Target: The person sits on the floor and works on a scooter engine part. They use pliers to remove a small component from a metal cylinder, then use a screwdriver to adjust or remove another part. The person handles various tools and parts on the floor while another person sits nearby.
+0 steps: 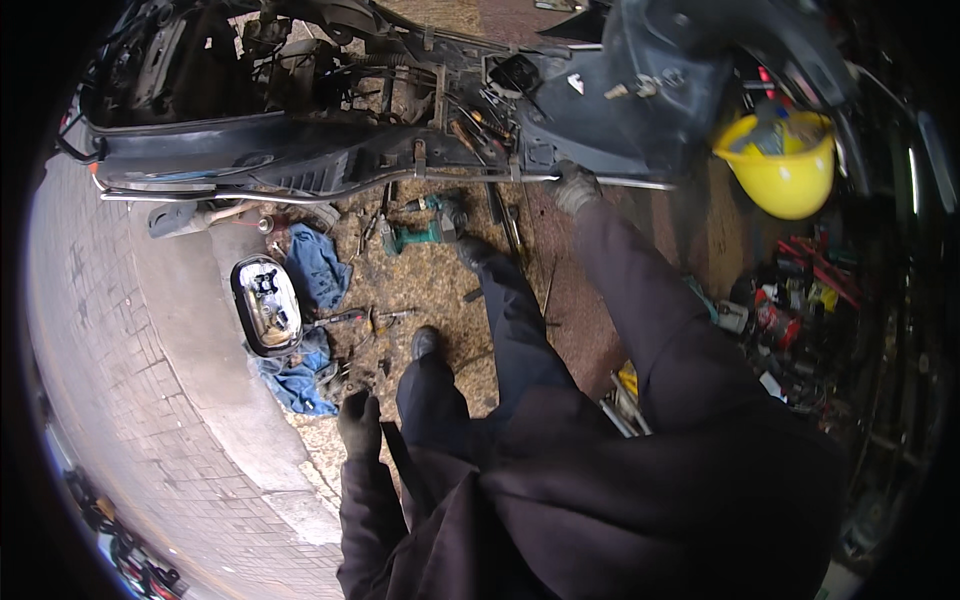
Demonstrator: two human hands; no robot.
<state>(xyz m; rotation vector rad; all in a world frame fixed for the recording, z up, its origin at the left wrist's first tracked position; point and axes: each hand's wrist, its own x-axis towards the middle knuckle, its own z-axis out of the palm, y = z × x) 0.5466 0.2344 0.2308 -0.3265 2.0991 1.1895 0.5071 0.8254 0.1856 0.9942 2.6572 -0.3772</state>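
A stripped scooter point(330, 110) lies across the top of the view, its frame, wiring and dark panels exposed. My right hand point(574, 187), in a grey glove, grips the chrome side rail point(470, 180) that runs along the scooter's lower edge. In a black glove, my left hand point(358, 424) hangs low beside my left knee, holding nothing, fingers loosely together. My dark trousers and shoes point(428, 342) stand on the ground between the two hands.
A green power drill point(420, 235) and several hand tools lie on the dirt below the scooter. A headlamp unit point(266, 305) rests on blue rags point(316, 268). A yellow hard hat point(782, 165) hangs at the right above a cluttered tool pile point(800, 310). A concrete kerb point(190, 330) runs at left.
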